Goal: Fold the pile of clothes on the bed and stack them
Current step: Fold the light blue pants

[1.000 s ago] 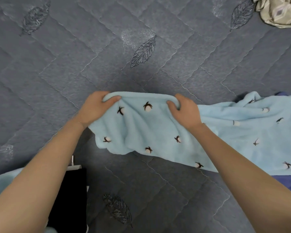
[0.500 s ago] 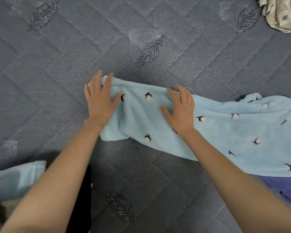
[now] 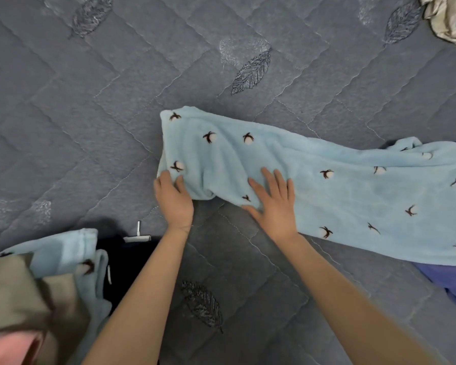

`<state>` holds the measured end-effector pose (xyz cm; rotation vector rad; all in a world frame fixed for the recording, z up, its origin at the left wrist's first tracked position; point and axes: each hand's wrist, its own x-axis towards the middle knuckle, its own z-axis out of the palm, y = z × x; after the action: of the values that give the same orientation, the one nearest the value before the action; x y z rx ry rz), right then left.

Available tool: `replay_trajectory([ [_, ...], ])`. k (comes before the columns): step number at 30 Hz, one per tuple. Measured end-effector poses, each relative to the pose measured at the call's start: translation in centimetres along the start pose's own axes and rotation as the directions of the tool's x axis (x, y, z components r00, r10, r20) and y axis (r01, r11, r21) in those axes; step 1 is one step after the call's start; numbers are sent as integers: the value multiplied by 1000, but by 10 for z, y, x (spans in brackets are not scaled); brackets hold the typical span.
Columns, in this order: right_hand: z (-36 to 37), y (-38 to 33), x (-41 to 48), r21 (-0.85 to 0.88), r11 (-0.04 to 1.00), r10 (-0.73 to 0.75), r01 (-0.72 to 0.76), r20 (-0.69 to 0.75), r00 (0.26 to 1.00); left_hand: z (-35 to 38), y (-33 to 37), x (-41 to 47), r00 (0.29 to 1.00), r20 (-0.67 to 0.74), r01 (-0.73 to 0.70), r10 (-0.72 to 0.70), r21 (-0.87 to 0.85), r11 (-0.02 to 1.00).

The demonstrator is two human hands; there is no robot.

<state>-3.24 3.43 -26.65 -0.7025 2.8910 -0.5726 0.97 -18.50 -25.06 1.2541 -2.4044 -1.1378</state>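
A light blue fleece garment dotted with small dark-and-white motifs lies stretched across the grey quilted bed, running from the middle to the right edge. My left hand touches its near left corner with its fingertips on the fabric; the thumb is hidden. My right hand lies flat on the garment's near edge, fingers spread and straight. The cloth between my hands bunches into a soft fold.
At lower left lie a second light blue piece, an olive cloth and a black garment with white tags. A blue-violet garment sticks out under the fleece at right. A beige patterned cloth sits top right.
Both hands let go of the garment's far edge, pressed it flat, then slid back toward me to its near edge. The garment now lies spread on the bed.
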Motion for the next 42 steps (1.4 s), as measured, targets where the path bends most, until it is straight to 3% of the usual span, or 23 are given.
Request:
replay_trajectory([
  [2, -1, 0, 4, 76, 997, 25, -18, -87, 996, -9, 6, 8, 993, -115, -8, -3, -97, 995],
  [5, -7, -2, 8, 199, 980, 50, -24, -127, 991, -17, 7, 21, 976, -218, 2, -24, -102, 995],
  [8, -6, -6, 5, 241, 970, 58, -43, -54, 997, -16, -2, 27, 996, -82, 12, -24, -136, 991],
  [11, -2, -6, -3, 168, 984, 39, -52, 80, 996, -15, -5, 28, 996, 83, 30, -17, -161, 987],
  [14, -5, -9, -8, 152, 986, 48, -69, 139, 989, -20, 0, 27, 985, 158, 98, -64, -215, 972],
  [18, -17, -15, -13, 120, 985, 103, -124, 165, 981, -32, 2, 22, 999, 46, 5, -7, 28, 1000],
  [22, -33, -10, -19, 44, 987, 144, -152, 155, 977, -39, 13, 6, 997, 70, -67, 41, 428, 901],
  [26, -56, 9, -26, -21, 980, 199, -198, 166, 966, -24, 30, -21, 912, 300, -401, 280, 510, 761],
  [30, -84, 51, -33, -59, 969, 246, -239, 155, 957, 13, 60, -60, 789, 439, -609, 429, 472, 637],
  [35, -122, 116, -46, -82, 948, 315, -308, 99, 944, 68, 96, -106, 686, 525, -726, 505, 436, 533],
  [42, -168, 211, -74, -62, 929, 369, -366, 48, 928, 145, 155, -172, 636, 578, -768, 511, 409, 493],
])
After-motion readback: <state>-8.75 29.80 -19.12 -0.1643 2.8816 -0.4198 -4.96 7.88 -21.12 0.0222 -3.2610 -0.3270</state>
